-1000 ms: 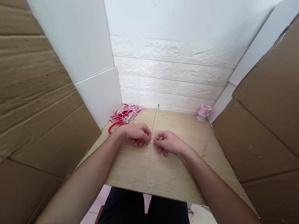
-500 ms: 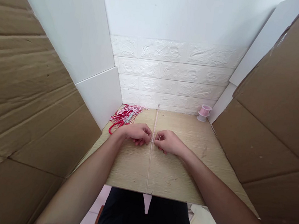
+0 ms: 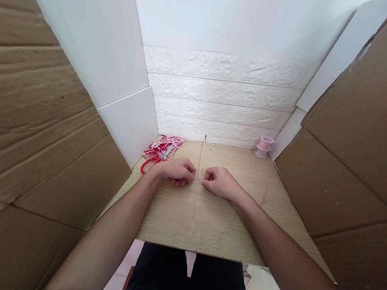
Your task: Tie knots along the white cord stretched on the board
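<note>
A pale pink and white braided cord (image 3: 201,160) runs straight down the middle of the wooden board from a small dark peg (image 3: 205,137) at the back. Below the braid, thin straight strands (image 3: 192,220) continue to the board's front edge. My left hand (image 3: 181,171) is closed in a pinch just left of the cord, gripping a thin thread end. Just right of the cord, my right hand (image 3: 219,182) pinches the thread on the other side. The thread crosses the cord between both hands at the braid's lower end.
Red-handled scissors (image 3: 151,162) lie by my left wrist, against a heap of red and pink cords (image 3: 167,146). A spool of pink thread (image 3: 265,144) stands at the back right. Cardboard panels (image 3: 358,184) rise on both sides of the wooden board (image 3: 232,230).
My right hand has shifted slightly right, away from the cord, and my left hand slightly up. The crossing thread looks pulled in closer to the braid.
</note>
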`<state>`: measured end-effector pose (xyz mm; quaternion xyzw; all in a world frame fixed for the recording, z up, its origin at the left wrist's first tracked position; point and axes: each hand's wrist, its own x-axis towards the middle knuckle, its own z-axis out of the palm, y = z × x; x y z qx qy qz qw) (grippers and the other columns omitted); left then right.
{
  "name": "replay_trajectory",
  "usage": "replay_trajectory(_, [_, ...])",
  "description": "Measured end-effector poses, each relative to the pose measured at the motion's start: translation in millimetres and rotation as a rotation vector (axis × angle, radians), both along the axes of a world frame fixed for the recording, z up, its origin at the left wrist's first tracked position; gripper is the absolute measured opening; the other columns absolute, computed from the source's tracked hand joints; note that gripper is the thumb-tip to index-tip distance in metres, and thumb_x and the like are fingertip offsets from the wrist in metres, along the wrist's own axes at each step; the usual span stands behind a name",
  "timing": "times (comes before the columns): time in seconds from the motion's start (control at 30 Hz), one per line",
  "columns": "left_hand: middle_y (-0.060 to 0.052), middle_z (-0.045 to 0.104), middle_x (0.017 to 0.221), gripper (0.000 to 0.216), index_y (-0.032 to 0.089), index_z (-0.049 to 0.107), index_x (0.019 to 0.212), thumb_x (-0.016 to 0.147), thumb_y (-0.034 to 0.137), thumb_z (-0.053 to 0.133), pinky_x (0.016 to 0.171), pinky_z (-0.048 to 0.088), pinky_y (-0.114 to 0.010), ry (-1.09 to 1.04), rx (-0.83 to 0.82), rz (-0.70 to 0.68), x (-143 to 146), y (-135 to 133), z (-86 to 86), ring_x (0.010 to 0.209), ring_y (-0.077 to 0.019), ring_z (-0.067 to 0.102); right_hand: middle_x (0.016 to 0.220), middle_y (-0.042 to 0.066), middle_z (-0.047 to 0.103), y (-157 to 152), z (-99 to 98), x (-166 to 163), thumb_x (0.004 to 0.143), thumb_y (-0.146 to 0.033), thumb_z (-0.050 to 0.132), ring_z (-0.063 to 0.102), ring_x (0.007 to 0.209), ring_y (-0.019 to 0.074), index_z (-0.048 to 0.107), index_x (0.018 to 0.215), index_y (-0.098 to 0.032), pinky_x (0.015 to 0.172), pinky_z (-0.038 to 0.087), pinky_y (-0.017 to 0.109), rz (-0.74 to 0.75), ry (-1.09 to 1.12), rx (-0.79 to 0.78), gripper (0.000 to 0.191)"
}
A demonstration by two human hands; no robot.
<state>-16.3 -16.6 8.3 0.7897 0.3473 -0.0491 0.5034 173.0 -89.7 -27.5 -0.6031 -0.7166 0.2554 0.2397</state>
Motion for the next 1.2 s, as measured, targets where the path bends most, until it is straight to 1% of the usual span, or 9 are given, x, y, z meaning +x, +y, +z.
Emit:
replay_trajectory(0.2, [0.000, 0.052, 0.055, 0.009, 0.015, 0.051, 0.062, 0.063, 0.024, 0.052, 0.040, 0.035, -0.019, 0.004, 0.019, 0.029, 0, -1, 1.8, 0.045, -0.0086, 0.049, 0.064, -0.001, 0.059, 1, -0.9, 2, 0.070, -0.025, 0.055, 0.049, 0.059, 0.0089, 0.057, 0.067, -0.015, 0.052, 0.029, 0.021, 0.005, 0.000, -0.008, 0.011])
replay_trajectory(0.37, [0.000, 0.053, 0.055, 0.009, 0.015, 0.052, 0.063, 0.063, 0.024, 0.053, 0.040, 0.035, -0.019, 0.018, 0.034, 0.038, -1, -2, 3.1, 0.046, -0.0086, 0.049, 0.066, -0.001, 0.059, 0, -0.4, 2, 0.072, -0.026, 0.055, 0.049, 0.060, 0.0098, 0.058, 0.068, -0.016, 0.054, 0.030, 0.022, 0.032, -0.057, 0.024, 0.012])
replay_trajectory(0.47, [-0.001, 0.055, 0.056, 0.012, 0.015, 0.053, 0.066, 0.065, 0.026, 0.054, 0.040, 0.035, -0.018, 0.045, 0.034, 0.043, -2, -1, 2.7, 0.046, -0.0092, 0.051, 0.071, -0.001, 0.062, 0, 2.0, 7, 0.073, -0.026, 0.054, 0.051, 0.064, 0.0109, 0.062, 0.073, -0.018, 0.055, 0.029, 0.023, 0.051, -0.135, 0.028, 0.011])
replay_trajectory(0.57, [-0.001, 0.057, 0.057, 0.014, 0.015, 0.055, 0.070, 0.066, 0.029, 0.055, 0.041, 0.038, -0.020, 0.055, 0.022, 0.067, -3, 0, 1.4, 0.046, -0.0106, 0.052, 0.077, -0.001, 0.064, -1, 4.1, 12, 0.073, -0.028, 0.057, 0.052, 0.067, 0.0120, 0.064, 0.078, -0.021, 0.055, 0.028, 0.023, 0.036, -0.207, 0.010, 0.011])
replay_trajectory(0.7, [-0.003, 0.059, 0.057, 0.024, 0.014, 0.059, 0.083, 0.070, 0.034, 0.054, 0.040, 0.038, -0.022, 0.033, 0.003, 0.094, -1, -1, 1.5, 0.043, -0.0125, 0.051, 0.083, 0.000, 0.064, -2, 2.8, 14, 0.072, -0.035, 0.061, 0.052, 0.068, 0.0130, 0.063, 0.093, -0.022, 0.054, 0.027, 0.024, 0.026, -0.215, 0.031, 0.024])
replay_trajectory(0.77, [-0.003, 0.060, 0.057, 0.028, 0.013, 0.060, 0.085, 0.071, 0.036, 0.054, 0.040, 0.038, -0.022, 0.028, 0.005, 0.098, 1, -2, 3.2, 0.042, -0.0126, 0.051, 0.082, 0.001, 0.064, -1, 0.8, 12, 0.074, -0.038, 0.061, 0.052, 0.069, 0.0131, 0.062, 0.097, -0.023, 0.054, 0.026, 0.024, 0.040, -0.195, 0.039, 0.027])
replay_trajectory(0.87, [-0.004, 0.060, 0.059, 0.029, 0.013, 0.062, 0.083, 0.073, 0.039, 0.054, 0.040, 0.037, -0.021, 0.034, 0.019, 0.091, 5, -6, 5.8, 0.044, -0.0128, 0.053, 0.078, 0.000, 0.063, 0, -2.7, 8, 0.078, -0.038, 0.059, 0.052, 0.067, 0.0123, 0.064, 0.094, -0.023, 0.054, 0.027, 0.023, 0.052, -0.160, 0.041, 0.023])
replay_trajectory(1.0, [-0.004, 0.059, 0.058, 0.030, 0.013, 0.062, 0.080, 0.074, 0.041, 0.052, 0.037, 0.033, -0.020, 0.022, 0.033, 0.085, 9, -8, 5.9, 0.044, -0.0130, 0.054, 0.072, -0.001, 0.061, 3, -7.6, 4, 0.078, -0.033, 0.058, 0.051, 0.063, 0.0106, 0.065, 0.090, -0.022, 0.054, 0.028, 0.023, 0.083, -0.101, 0.033, 0.018])
replay_trajectory(1.2, [-0.002, 0.058, 0.059, 0.026, 0.013, 0.060, 0.079, 0.072, 0.038, 0.056, 0.039, 0.035, -0.020, 0.020, 0.035, 0.038, 7, -7, 5.4, 0.045, -0.0108, 0.053, 0.073, -0.003, 0.062, 3, -9.1, 3, 0.078, -0.032, 0.056, 0.050, 0.063, 0.0102, 0.064, 0.083, -0.022, 0.053, 0.027, 0.023, 0.102, -0.121, 0.066, 0.015])
